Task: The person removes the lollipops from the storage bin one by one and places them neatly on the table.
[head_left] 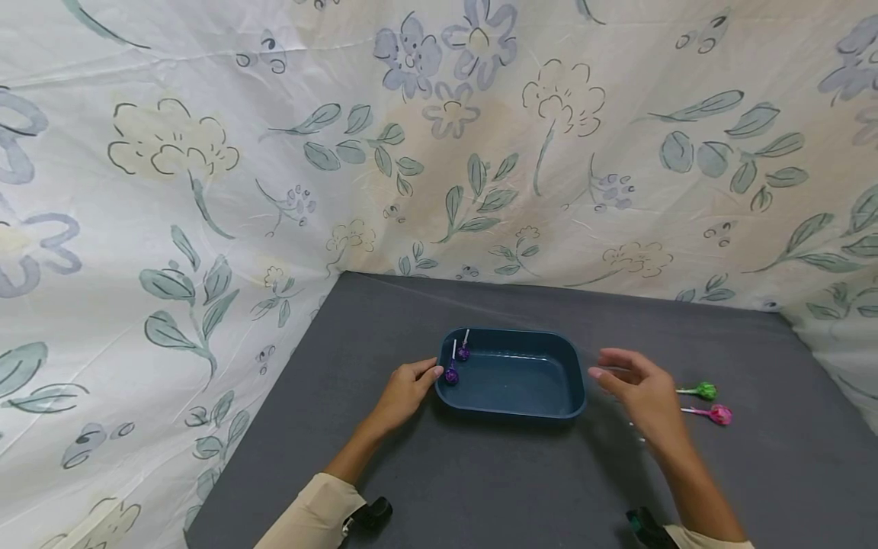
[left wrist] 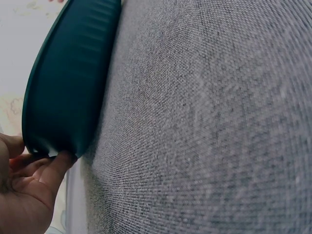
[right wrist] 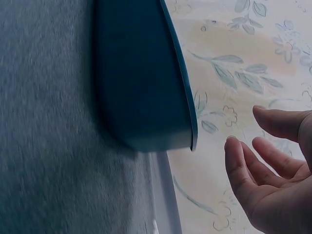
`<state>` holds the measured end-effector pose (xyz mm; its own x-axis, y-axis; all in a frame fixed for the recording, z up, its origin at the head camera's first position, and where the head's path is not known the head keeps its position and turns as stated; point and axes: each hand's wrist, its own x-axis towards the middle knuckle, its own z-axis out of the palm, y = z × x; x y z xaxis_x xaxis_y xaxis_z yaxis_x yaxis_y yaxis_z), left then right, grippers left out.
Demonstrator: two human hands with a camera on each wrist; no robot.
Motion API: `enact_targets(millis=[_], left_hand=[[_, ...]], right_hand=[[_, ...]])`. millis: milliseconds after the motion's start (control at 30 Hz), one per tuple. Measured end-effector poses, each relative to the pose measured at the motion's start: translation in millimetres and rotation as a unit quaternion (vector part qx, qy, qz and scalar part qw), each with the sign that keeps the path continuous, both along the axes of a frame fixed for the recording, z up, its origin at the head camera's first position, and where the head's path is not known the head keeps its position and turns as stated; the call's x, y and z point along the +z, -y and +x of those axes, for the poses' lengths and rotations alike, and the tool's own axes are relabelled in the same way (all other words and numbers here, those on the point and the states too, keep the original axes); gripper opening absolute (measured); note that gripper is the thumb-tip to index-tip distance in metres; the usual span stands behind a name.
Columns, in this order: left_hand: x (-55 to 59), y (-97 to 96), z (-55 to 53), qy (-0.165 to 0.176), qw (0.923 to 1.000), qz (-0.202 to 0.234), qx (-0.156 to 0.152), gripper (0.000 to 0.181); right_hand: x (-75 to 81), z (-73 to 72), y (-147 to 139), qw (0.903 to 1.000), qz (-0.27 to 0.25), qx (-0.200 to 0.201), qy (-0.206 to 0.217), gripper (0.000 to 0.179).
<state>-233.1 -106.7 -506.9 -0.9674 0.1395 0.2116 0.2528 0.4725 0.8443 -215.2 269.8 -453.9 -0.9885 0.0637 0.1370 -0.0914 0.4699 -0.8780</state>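
A dark blue rectangular tray (head_left: 524,374) sits on the grey table, with two purple lollipops (head_left: 451,376) inside at its left end, sticks pointing up and back. My left hand (head_left: 405,393) grips the tray's left end; in the left wrist view the thumb is at the rim and the fingers (left wrist: 56,170) press the outer wall. Just off the tray's right end hovers my right hand (head_left: 638,393), its fingers loosely bent with nothing between them. The right wrist view shows a gap between these fingertips and the tray wall (right wrist: 141,83).
Right of my right hand lie a green lollipop (head_left: 705,391) and a pink lollipop (head_left: 720,415), their sticks partly behind the hand. Small white bits show beside the right wrist, mostly hidden by it. Floral cloth (head_left: 446,191) hangs behind the table (head_left: 439,488) and along its sides.
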Motion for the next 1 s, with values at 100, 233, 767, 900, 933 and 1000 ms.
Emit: enact_targets(millis=[100, 233, 767, 900, 933, 1000], left_hand=[[0.4, -0.1, -0.1, 0.002, 1.0, 0.001, -0.001, 0.044], [0.7, -0.1, -0.1, 0.006, 1.0, 0.007, -0.002, 0.044], [0.7, 0.7, -1.2, 0.004, 1.0, 0.005, -0.002, 0.044], [1.1, 0.8, -1.2, 0.004, 1.0, 0.008, -0.002, 0.044], [1.0, 0.8, -1.0, 0.003, 1.0, 0.006, -0.002, 0.044], [1.4, 0.7, -0.6, 0.004, 1.0, 0.007, -0.002, 0.043]], right_hand=[[-0.2, -0.4, 6, 0.9999, -0.01, 0.013, 0.001, 0.058], [-0.5, -0.9, 14, 0.999, -0.028, 0.034, 0.01, 0.06], [-6.5, -10.0, 49, 0.9953, -0.051, 0.077, 0.029, 0.053], [-5.0, -10.8, 58, 0.9957, -0.039, 0.077, 0.031, 0.049], [-4.6, -11.1, 60, 0.9957, -0.039, 0.078, 0.032, 0.048], [-3.9, -11.3, 66, 0.9953, -0.04, 0.082, 0.031, 0.048]])
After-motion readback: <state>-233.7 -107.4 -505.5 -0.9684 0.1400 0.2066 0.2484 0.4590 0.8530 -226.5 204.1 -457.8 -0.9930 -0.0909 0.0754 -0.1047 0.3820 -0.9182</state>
